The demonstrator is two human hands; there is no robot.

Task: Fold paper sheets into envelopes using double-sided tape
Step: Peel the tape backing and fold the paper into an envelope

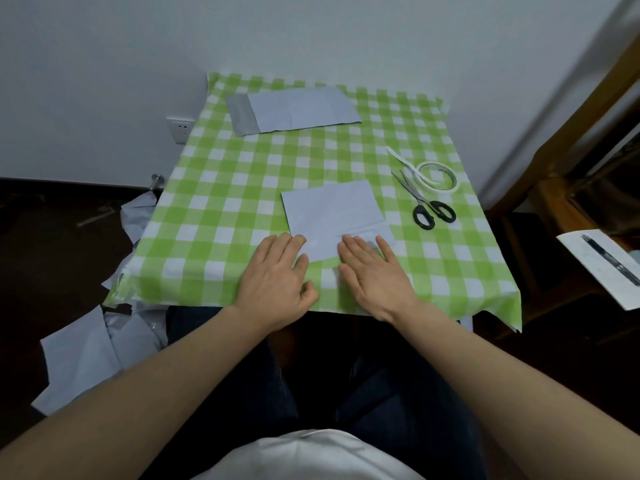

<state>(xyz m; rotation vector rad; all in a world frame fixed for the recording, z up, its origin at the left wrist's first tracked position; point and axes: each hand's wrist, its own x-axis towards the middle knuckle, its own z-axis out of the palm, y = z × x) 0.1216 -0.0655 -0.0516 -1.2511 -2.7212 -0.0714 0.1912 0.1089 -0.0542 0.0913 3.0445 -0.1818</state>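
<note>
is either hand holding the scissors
No, the scissors lie on the tablecloth beside the tape roll, while the left hand and right hand rest flat on the folded paper.

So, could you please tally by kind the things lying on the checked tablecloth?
Paper pieces: 2 (near sheet, far envelope)
Scissors: 1
Tape roll: 1
Total: 4

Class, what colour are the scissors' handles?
Black, on the scissors beside the tape roll; clearest in the head view.
</note>
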